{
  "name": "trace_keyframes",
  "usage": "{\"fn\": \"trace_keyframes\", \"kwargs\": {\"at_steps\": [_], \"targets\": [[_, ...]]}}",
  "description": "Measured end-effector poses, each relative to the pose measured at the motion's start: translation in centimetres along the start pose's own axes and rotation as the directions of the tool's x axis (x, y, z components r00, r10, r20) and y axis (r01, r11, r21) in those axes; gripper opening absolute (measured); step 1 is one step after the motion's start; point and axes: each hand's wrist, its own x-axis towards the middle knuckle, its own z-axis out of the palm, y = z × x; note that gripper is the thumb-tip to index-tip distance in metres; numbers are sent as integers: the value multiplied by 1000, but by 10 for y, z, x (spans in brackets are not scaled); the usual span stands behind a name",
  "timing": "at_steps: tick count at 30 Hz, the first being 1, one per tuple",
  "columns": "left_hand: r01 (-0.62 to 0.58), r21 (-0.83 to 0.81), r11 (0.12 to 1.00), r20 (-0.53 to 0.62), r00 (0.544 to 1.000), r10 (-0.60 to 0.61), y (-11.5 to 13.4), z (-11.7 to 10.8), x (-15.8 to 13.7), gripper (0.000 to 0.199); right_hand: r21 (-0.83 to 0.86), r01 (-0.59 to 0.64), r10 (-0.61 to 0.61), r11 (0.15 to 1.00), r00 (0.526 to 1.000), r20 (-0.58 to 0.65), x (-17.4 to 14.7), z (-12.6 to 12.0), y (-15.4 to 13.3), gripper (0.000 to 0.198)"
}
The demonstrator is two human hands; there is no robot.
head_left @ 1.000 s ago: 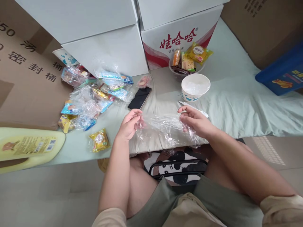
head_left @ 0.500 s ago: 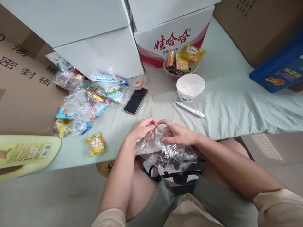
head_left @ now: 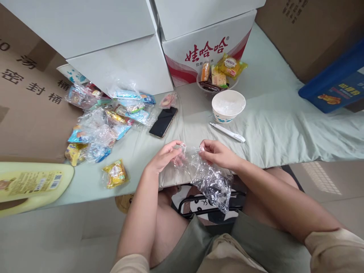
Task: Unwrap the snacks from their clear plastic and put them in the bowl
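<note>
A crinkled clear plastic bag [head_left: 214,184] hangs from my right hand [head_left: 217,153], whose thumb and fingers pinch its upper edge. My left hand [head_left: 170,155] pinches another part of the same thin plastic, a short way to the left. The bag's lower end dangles over my lap, past the cloth's front edge. Beyond my hands lie a white utility knife [head_left: 227,132] and a white paper bowl [head_left: 228,106] with clear plastic inside. A black phone [head_left: 163,122] rests further left. A yellow wrapped snack [head_left: 115,173] sits to the left of my left forearm.
Several wrapped snacks [head_left: 99,127] are heaped at left by a cardboard box [head_left: 31,113]. A clear bowl [head_left: 210,89] of snacks stands before a white carton [head_left: 182,60]. A yellow jug [head_left: 34,185] lies front left; a blue container [head_left: 332,91] is at right.
My hands have moved apart, my right one slightly rightward and my left one slightly leftward. The plastic stretches between them, and the bag now hangs lower and narrower.
</note>
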Motion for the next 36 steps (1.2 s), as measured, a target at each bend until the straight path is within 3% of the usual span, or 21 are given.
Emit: {"fn": "trace_keyframes", "kwargs": {"at_steps": [3, 6, 9, 12, 16, 21, 24, 27, 30, 32, 36], "targets": [[-88, -128, 988, -14, 996, 87, 0, -3, 0, 57, 2, 2, -2, 1000, 1000, 9, 0, 0, -1, 33], [-195, -271, 943, -152, 976, 158, 2, -7, 0, 56, -11, 0, 1, 1000, 1000, 24, 0, -1, -1, 30], [-265, -391, 881, -263, 950, 169, 4, -5, 3, 57, -22, 17, -17, 1000, 1000, 7, 0, -2, 0, 29], [-260, -497, 828, -251, 956, 149, 4, 6, 7, 61, -14, 43, -43, 999, 997, -58, 1, -1, -1, 28], [-324, -516, 793, -291, 937, 193, 1, 18, 12, 57, -10, 41, -42, 999, 989, -142, 3, 0, -1, 29], [-402, -436, 805, -391, 891, 233, 1, 7, 8, 47, -43, 48, -54, 998, 988, -148, 2, -2, 0, 29], [-371, -469, 801, -329, 916, 231, 2, 5, 6, 52, -68, 64, -75, 996, 982, -172, 2, -3, 1, 27], [-229, -521, 822, -133, 973, 187, -3, 13, 7, 67, -94, 70, -87, 993, 975, -203, 3, -3, 1, 24], [-107, -443, 890, 29, 991, 133, -9, 26, 10, 70, -125, 79, -105, 989, 971, -217, 4, -3, 3, 24], [-103, -369, 924, -16, 994, 104, -11, 32, 13, 59, -142, 81, -111, 987, 970, -218, 4, -4, 4, 26], [-149, -309, 939, -241, 968, 74, -8, 29, 17, 43, -164, 89, -124, 982, 968, -216, 4, -7, 6, 21]]}}
